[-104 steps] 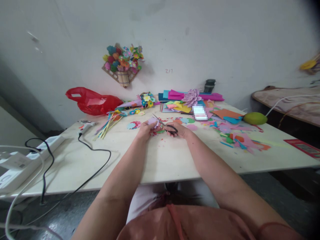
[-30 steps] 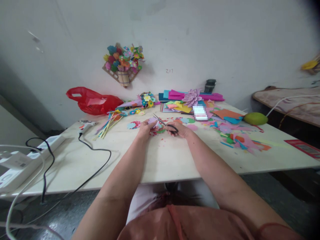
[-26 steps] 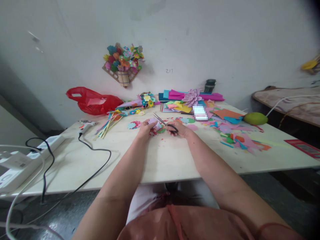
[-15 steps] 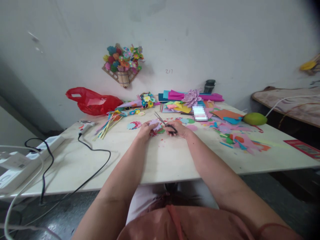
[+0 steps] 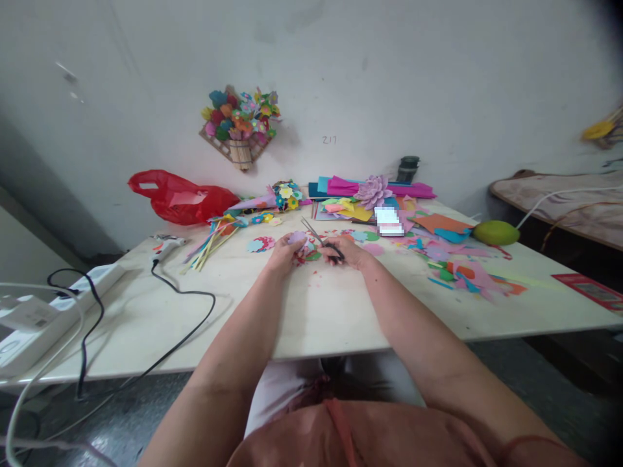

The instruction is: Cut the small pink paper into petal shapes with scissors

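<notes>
A small lilac paper flower (image 5: 297, 239) is pinched in my left hand (image 5: 283, 254), just above the table. My right hand (image 5: 346, 251) grips black-handled scissors (image 5: 331, 249), with the slim blades pointing up and left beside the flower. Between and behind both hands lie small red and pink paper scraps (image 5: 311, 255). Left of my left hand rests a pale blue cutout (image 5: 255, 245) with pink bits by it. A pink paper round (image 5: 374, 249) lies right of my right hand.
A glue gun (image 5: 168, 246) and its black cable lie left, near a white power strip (image 5: 87, 295). A red plastic bag (image 5: 182, 198) and paper flowers stand at the back. Paper scraps (image 5: 472, 275), a phone (image 5: 389, 221) and a green oval object (image 5: 496, 231) are right.
The lilac flower has shifted slightly left and turned in my left hand, away from the scissor blades. My right hand and the scissors stay nearly where they were.
</notes>
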The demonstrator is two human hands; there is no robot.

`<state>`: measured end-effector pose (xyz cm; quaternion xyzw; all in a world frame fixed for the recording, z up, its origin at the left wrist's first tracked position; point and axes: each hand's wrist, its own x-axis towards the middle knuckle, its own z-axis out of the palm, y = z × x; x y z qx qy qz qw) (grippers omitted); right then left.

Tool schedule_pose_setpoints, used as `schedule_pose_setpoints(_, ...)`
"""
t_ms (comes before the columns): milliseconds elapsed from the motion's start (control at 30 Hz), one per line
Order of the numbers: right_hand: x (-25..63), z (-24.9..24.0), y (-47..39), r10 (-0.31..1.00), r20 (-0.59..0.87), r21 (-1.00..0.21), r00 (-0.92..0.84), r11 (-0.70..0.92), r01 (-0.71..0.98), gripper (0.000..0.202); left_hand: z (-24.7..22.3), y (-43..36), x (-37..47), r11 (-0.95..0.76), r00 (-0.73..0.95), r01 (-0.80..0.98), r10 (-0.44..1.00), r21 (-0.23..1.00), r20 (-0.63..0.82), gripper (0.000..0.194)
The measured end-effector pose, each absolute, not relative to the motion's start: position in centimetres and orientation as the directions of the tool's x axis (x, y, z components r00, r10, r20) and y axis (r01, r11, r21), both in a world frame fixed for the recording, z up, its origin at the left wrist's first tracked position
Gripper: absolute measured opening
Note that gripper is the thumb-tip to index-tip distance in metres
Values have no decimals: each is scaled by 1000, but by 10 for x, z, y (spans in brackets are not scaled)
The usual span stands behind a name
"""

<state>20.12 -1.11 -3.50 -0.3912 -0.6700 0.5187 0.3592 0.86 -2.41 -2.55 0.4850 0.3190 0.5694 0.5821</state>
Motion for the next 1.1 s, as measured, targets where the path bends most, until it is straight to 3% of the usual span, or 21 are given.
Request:
schedule_pose_setpoints(367,202,-34,-12,879,68,-969,-473,170,176,23,-29,-22,5,-182,174,-327,953,927,248,30)
schedule_pose_setpoints(1100,201,-26,-17,858,41,-954,-512,186,235,34,-26,-21,9,-72,97,-360,989,930,114,33)
